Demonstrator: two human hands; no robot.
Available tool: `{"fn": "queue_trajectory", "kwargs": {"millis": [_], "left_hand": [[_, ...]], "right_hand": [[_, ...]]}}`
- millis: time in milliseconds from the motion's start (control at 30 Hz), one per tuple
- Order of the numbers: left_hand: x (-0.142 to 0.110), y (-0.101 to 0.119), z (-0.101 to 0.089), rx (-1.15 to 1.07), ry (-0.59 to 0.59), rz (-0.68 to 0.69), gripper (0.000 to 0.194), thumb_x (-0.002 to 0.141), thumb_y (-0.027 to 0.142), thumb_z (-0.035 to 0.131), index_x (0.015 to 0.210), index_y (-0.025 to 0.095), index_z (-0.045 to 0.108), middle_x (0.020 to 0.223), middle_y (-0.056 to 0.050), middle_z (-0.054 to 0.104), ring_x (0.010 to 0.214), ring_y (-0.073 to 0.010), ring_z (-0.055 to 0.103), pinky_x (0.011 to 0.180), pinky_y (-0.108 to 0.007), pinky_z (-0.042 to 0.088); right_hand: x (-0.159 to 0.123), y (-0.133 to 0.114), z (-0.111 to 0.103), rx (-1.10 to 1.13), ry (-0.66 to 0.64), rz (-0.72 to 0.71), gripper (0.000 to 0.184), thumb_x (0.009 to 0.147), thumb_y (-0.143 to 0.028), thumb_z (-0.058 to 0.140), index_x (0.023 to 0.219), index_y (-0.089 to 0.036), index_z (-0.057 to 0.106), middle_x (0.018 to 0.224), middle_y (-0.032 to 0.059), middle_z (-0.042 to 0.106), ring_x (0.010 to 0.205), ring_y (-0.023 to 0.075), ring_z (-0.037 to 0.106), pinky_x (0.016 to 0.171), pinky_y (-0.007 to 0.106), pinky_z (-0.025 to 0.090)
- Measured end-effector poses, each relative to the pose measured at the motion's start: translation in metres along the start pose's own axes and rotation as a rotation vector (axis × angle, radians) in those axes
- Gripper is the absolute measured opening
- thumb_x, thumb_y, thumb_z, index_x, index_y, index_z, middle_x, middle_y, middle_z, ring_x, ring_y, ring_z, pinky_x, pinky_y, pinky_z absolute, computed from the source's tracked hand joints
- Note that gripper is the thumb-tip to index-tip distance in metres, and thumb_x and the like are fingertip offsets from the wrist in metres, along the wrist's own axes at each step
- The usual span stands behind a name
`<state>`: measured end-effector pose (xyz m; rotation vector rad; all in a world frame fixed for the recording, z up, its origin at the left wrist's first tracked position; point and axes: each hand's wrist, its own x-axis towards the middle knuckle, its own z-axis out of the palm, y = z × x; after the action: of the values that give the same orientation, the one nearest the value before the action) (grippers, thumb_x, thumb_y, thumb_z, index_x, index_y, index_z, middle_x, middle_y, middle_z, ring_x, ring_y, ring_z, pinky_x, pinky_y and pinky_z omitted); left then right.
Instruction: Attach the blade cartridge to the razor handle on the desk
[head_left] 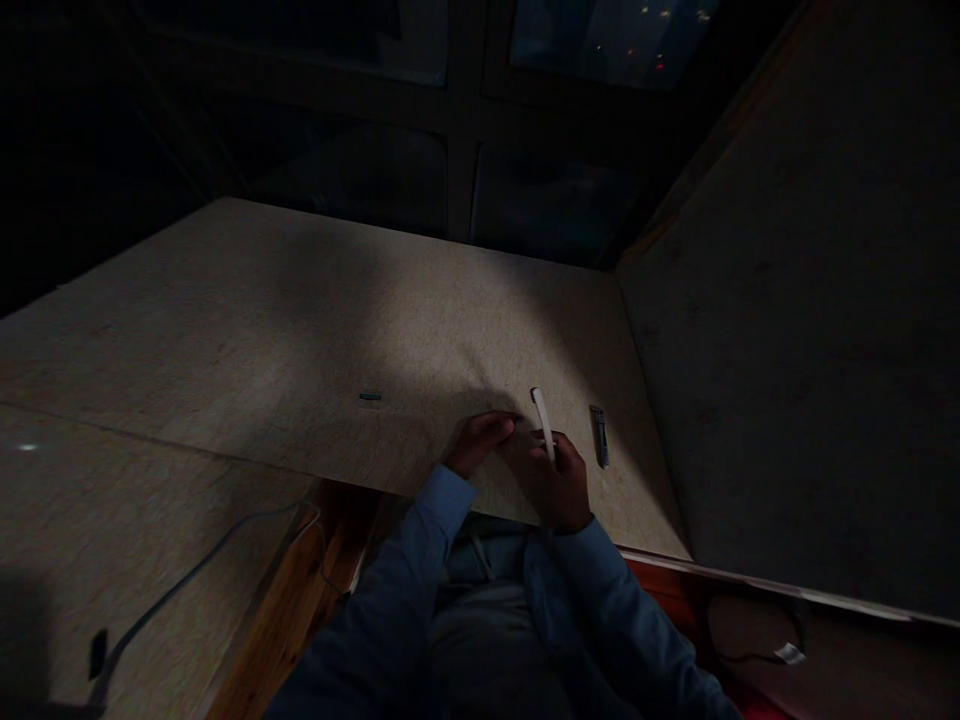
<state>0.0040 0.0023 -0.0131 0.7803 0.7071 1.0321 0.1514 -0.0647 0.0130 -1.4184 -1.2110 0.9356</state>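
Both hands meet near the front edge of a pale board (315, 330). My right hand (553, 485) is closed round a thin white stick-like thing (542, 421) that points up and away from me. My left hand (480, 440) has its fingers curled and pinched beside the right hand, near the lower end of the white thing; what it pinches is too dark to make out. A small grey tool (599, 436) lies on the board just right of my right hand. A small dark piece (370, 397) lies on the board to the left.
A second board (810, 330) leans upright on the right. Another pale sheet (112, 520) lies at the lower left with a cable (187, 580) across it. A wooden beam (285, 610) shows below. Dark windows stand at the back.
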Motion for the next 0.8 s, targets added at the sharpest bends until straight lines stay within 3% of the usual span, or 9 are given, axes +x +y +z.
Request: {"fn": "queue_trajectory", "kwargs": {"millis": [167, 433, 633, 800], "left_hand": [[-0.004, 0.007, 0.007, 0.082, -0.016, -0.005, 0.04, 0.057, 0.039, 0.087, 0.085, 0.014, 0.076, 0.087, -0.008, 0.073, 0.079, -0.0197, 0.064, 0.076, -0.03, 0.047], [-0.003, 0.007, 0.006, 0.097, 0.034, 0.006, 0.038, 0.052, 0.039, 0.089, 0.077, 0.014, 0.074, 0.077, -0.005, 0.072, 0.074, -0.018, 0.063, 0.074, -0.03, 0.048], [-0.002, 0.001, 0.002, 0.042, 0.027, 0.045, 0.042, 0.061, 0.048, 0.084, 0.082, 0.012, 0.075, 0.083, -0.008, 0.073, 0.08, -0.0189, 0.064, 0.078, -0.029, 0.047], [-0.004, 0.0, 0.0, -0.111, -0.006, -0.065, 0.045, 0.069, 0.05, 0.079, 0.088, 0.01, 0.075, 0.087, -0.013, 0.073, 0.079, -0.0213, 0.067, 0.071, -0.03, 0.047]], "right_hand": [[0.013, -0.002, 0.002, -0.17, 0.015, -0.076, 0.036, 0.077, -0.043, 0.071, 0.102, -0.017, 0.071, 0.056, -0.0047, 0.051, 0.051, 0.0115, 0.046, 0.049, 0.022, 0.039], [0.014, -0.002, 0.007, -0.297, 0.025, -0.271, 0.031, 0.085, -0.045, 0.064, 0.094, -0.018, 0.076, 0.063, 0.0007, 0.064, 0.054, 0.0126, 0.052, 0.055, 0.024, 0.044], [0.014, 0.002, 0.014, -0.128, 0.143, -0.113, 0.029, 0.078, -0.043, 0.07, 0.089, -0.016, 0.074, 0.058, -0.0013, 0.059, 0.052, 0.0117, 0.048, 0.049, 0.023, 0.04], [0.016, 0.003, 0.023, 0.192, 0.112, 0.041, 0.029, 0.074, -0.041, 0.073, 0.088, -0.016, 0.069, 0.063, -0.0005, 0.059, 0.058, 0.0143, 0.055, 0.054, 0.027, 0.049]]}}
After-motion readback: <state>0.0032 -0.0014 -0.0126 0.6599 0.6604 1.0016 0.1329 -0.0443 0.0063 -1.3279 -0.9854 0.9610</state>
